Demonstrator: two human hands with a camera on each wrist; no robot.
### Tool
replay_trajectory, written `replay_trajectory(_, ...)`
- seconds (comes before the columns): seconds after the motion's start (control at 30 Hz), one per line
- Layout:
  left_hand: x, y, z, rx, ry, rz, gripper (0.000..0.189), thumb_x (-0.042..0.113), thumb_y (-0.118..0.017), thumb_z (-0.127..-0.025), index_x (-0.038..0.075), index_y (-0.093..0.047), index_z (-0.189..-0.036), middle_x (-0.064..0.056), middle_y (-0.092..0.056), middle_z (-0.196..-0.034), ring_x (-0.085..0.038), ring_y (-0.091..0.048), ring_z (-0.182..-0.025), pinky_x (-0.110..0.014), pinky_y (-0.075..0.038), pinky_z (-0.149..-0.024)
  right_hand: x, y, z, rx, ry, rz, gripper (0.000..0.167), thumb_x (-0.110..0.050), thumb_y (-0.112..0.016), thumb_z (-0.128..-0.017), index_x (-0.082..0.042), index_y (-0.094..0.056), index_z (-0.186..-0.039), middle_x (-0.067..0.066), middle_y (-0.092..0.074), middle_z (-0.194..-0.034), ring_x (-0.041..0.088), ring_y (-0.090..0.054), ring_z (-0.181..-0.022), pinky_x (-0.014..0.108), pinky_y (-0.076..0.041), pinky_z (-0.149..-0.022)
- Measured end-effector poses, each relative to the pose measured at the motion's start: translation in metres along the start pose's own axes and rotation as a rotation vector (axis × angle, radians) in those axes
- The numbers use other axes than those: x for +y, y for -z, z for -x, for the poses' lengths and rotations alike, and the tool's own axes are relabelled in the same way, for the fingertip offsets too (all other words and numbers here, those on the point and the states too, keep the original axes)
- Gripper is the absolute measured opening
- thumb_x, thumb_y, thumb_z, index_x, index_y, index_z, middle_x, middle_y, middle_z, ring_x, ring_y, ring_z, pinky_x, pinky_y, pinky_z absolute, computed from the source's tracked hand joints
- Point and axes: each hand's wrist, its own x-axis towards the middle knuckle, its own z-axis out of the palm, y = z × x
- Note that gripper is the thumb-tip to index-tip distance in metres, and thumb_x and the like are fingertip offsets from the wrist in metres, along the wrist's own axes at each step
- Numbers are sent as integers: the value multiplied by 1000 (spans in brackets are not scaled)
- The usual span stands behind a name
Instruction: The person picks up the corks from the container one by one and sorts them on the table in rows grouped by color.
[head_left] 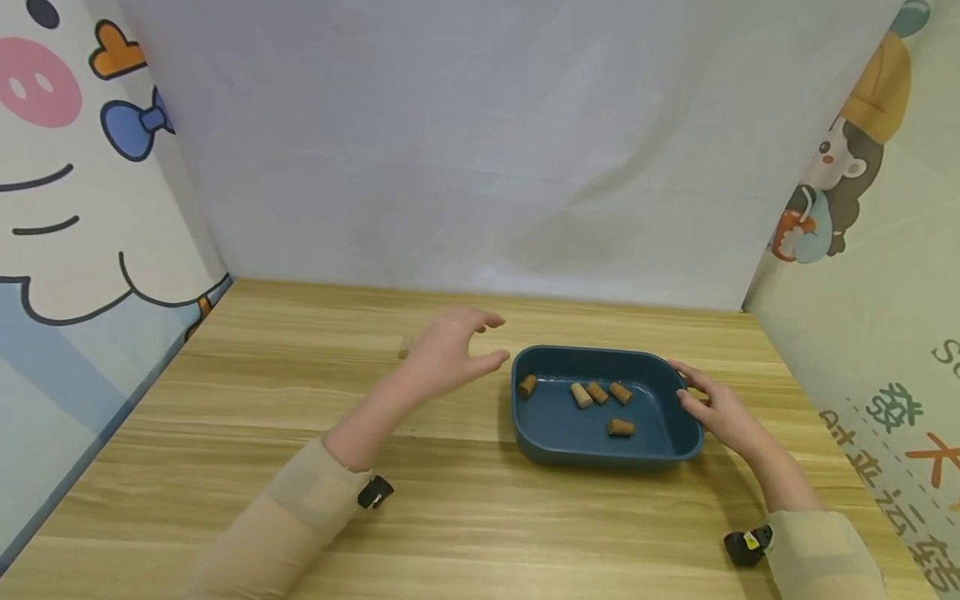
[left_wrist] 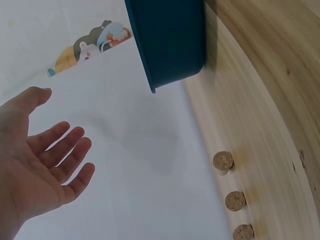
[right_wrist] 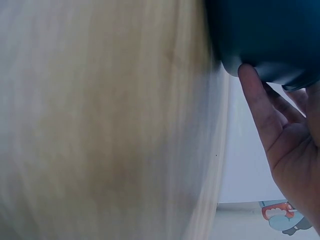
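A dark blue rectangular box (head_left: pixel 607 458) stands on the wooden table, with several corks (head_left: pixel 620 427) lying inside. My right hand (head_left: pixel 723 415) holds the box at its right end, thumb at the rim. In the right wrist view, fingers (right_wrist: pixel 260 107) touch the box's outer wall (right_wrist: pixel 270 45). Just left of the box, my left hand (head_left: pixel 442 354) hovers above the table, holding nothing, thumb and fingers spread apart. Partly hidden behind that hand is a pale cork (head_left: pixel 406 346). The left wrist view has more corks (left_wrist: pixel 223 160) standing in a row on the table.
The wooden table (head_left: pixel 450 517) meets a white cloth backdrop (head_left: pixel 465 167) at its far edge. Printed cartoon panels flank it, a left panel (head_left: pixel 67 225) and a right panel (head_left: pixel 862 308). Black wrist cameras sit by both sleeves.
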Motion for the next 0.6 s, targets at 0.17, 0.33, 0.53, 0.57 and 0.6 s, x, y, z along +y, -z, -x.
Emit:
replay_trajectory(0.17, 12, -7, -2, -12, 7, 43, 47, 39, -65, -88, 13, -59, -126, -2, -61, -122, -19, -58, -108, -36, -50, -89, 1, -1, 0, 0, 0, 8, 51, -18, -45, -100, -6, -30, -147, 40, -40, -132, 44, -61, -97, 28, -50, -57)
replay_trajectory(0.33, 22, -15, -3, -21, -10, 84, 48, 38, -66, -88, 14, -57, -128, -1, -60, -124, -18, -57, -109, -35, -49, -91, 1, -1, 1, -3, -2, 6, 51, -17, -45, -100, -6, -30, -148, 40, -39, -133, 46, -60, -100, 28, -50, -57)
replay_trajectory(0.53, 32, -27, -7, -21, -56, 128, 48, 37, -66, -88, 14, -56, -129, -2, -59, -124, -17, -56, -110, -33, -49, -90, 0, -1, 1, -3, -3, 8, 51, -17, -44, -100, -6, -29, -148, 40, -38, -134, 44, -60, -98, 28, -49, -56)
replay_trajectory(0.57, 32, -29, -8, -21, -63, 139, 49, 37, -67, -87, 13, -56, -129, -2, -59, -124, -17, -56, -109, -33, -49, -90, 0, -1, 1, -3, -2, 8, 51, -17, -44, -100, -6, -29, -148, 40, -38, -134, 45, -60, -99, 28, -49, -56)
replay_trajectory(0.6, 33, -31, -9, -24, -68, 151, 49, 36, -67, -87, 13, -56, -129, -2, -60, -123, -18, -56, -109, -33, -49, -89, 1, -1, 0, -2, -2, 11, 51, -18, -44, -100, -6, -29, -148, 40, -39, -134, 45, -60, -99, 28, -49, -57)
